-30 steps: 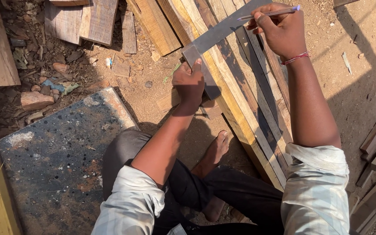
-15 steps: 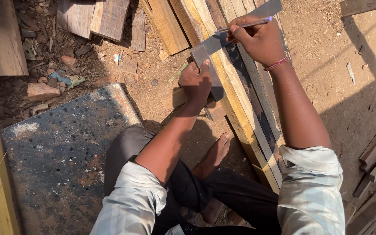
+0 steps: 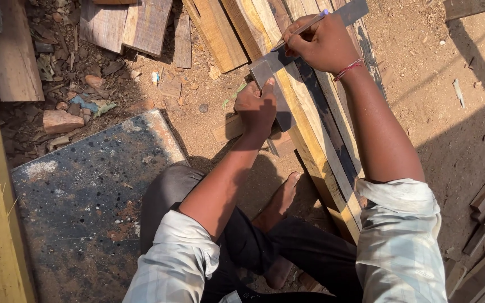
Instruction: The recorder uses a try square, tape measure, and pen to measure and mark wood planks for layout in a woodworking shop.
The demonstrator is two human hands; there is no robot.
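While the right hand [image 3: 322,44] pinches a thin purple-capped pen [image 3: 301,28] against the flat grey metal square [image 3: 279,62], the left hand [image 3: 256,106] clamps its stock onto the long pale wooden planks [image 3: 304,129] at far centre — best to press firmly, tip tight to the blade.

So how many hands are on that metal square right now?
1. The left hand presses the square against the wood strips. The right hand holds a pen along its blade; whether it touches the metal is hidden.
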